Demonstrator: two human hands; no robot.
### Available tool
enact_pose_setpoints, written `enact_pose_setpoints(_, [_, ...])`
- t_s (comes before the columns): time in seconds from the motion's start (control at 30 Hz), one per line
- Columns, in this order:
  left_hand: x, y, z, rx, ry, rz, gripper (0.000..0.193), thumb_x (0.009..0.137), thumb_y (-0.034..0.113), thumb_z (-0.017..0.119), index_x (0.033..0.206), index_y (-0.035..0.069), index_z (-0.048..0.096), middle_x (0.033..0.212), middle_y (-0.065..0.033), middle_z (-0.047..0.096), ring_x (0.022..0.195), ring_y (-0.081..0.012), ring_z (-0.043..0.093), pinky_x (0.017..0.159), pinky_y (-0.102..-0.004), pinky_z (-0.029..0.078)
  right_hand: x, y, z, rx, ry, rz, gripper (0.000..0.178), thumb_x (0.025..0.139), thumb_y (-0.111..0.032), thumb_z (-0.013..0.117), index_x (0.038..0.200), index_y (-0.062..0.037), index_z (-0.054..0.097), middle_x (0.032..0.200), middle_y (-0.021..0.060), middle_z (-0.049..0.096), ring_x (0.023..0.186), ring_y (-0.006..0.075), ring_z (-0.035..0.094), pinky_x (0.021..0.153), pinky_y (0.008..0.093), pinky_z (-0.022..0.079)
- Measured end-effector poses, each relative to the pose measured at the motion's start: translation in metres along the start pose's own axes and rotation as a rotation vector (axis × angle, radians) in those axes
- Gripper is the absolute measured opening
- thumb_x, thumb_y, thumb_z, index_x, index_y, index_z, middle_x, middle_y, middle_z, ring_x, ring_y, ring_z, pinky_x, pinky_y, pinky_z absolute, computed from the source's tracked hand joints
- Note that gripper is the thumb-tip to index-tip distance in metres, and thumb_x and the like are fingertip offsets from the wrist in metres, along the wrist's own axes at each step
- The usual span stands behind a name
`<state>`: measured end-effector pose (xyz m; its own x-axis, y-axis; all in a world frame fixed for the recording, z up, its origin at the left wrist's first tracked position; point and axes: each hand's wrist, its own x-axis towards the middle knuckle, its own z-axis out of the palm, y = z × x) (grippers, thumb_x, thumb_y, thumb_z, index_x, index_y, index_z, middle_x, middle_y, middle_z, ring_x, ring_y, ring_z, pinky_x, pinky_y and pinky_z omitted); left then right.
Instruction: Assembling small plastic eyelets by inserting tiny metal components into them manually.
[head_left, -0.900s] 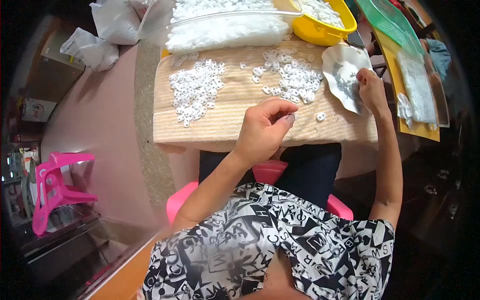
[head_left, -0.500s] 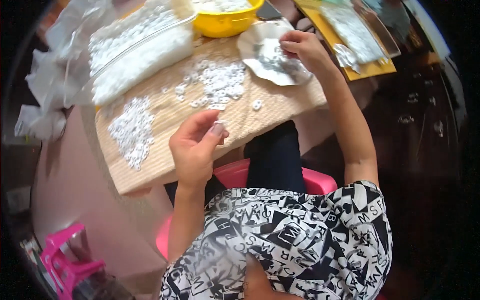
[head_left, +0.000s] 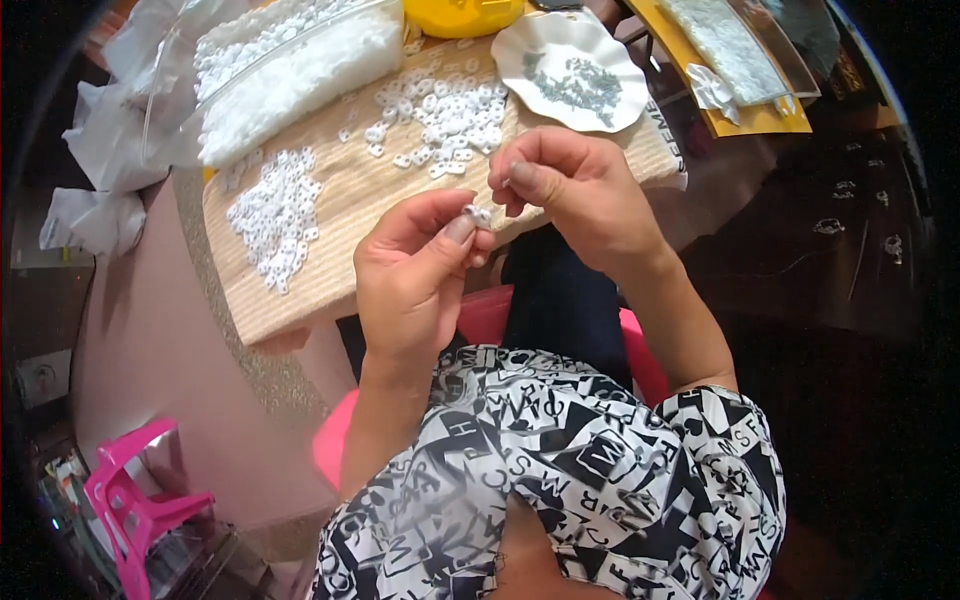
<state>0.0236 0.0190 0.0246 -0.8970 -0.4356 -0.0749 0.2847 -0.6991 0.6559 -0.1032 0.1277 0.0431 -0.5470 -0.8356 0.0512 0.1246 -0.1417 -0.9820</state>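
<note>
The left hand (head_left: 412,268) is raised over the near edge of the cloth (head_left: 345,205), and its forearm comes up from the near side almost straight. Its thumb and index finger are closed in a narrow pinch on one white piece (head_left: 481,214), which sits at the fingertips, between the two hands. The other fingers of this hand are curled below.

The right hand (head_left: 585,195) is just beside it, a little farther from the body. Its forearm comes from the near right and leans toward the left, so that the fingertips point at the white piece (they seem apart from it). The thumb is near the bent index finger, with narrow space between; I cannot tell if something very small is held there.

Beyond the right hand, on the far right of the cloth, is a wavy plate (head_left: 513,60) with grey bits (head_left: 585,88). Similar white pieces lie on the cloth in a left pile (head_left: 275,220) and a middle pile (head_left: 460,115). Behind them, on the far side, there are a clear box (head_left: 305,80) full of white pieces and a yellow bowl (head_left: 460,17).
</note>
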Motion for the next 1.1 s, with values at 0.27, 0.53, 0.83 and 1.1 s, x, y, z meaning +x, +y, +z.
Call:
enact_pose_setpoints(0.27, [-0.014,-0.002,-0.005,0.072,0.029,0.083,0.014,0.077,-0.004,0.056,0.092,-0.004,0.055,0.081,-0.0105,0.060,0.068,-0.0142,0.058,0.060,-0.0224,0.047,-0.014,0.000,0.027,0.035,-0.015,0.136,0.016,0.084,-0.012,0.054,0.087,0.0032,0.056,0.078,0.0035,0.057,0.069,0.0080,0.055,0.063,0.0197,0.046])
enact_pose_setpoints(0.53, [-0.016,-0.004,-0.004,0.104,0.075,0.053,0.013,0.076,-0.005,0.056,0.089,-0.005,0.056,0.079,-0.0109,0.060,0.066,-0.0142,0.059,0.059,-0.0225,0.050,-0.015,0.007,0.026,-0.069,0.024,0.083,0.012,0.081,-0.007,0.053,0.081,0.0043,0.056,0.070,0.0029,0.058,0.064,0.0066,0.054,0.059,0.0202,0.045])
enact_pose_setpoints(0.83, [-0.018,-0.008,-0.003,0.309,0.123,0.111,0.009,0.076,-0.006,0.056,0.085,-0.005,0.058,0.081,-0.0115,0.060,0.064,-0.0132,0.059,0.058,-0.0226,0.050,-0.019,0.005,0.030,-0.189,0.009,0.047,0.006,0.079,0.000,0.052,0.078,0.0051,0.055,0.066,0.0039,0.057,0.061,0.0089,0.056,0.055,0.0224,0.046])
enact_pose_setpoints(1.1, [-0.019,-0.011,-0.005,0.648,0.057,0.366,0.009,0.074,-0.011,0.053,0.080,-0.005,0.056,0.078,-0.0061,0.057,0.065,-0.0083,0.055,0.057,-0.0197,0.046,-0.022,0.011,0.028,-0.440,-0.022,0.039,0.003,0.079,0.001,0.052,0.078,0.0028,0.054,0.070,0.0011,0.055,0.065,0.0058,0.052,0.059,0.0198,0.045])
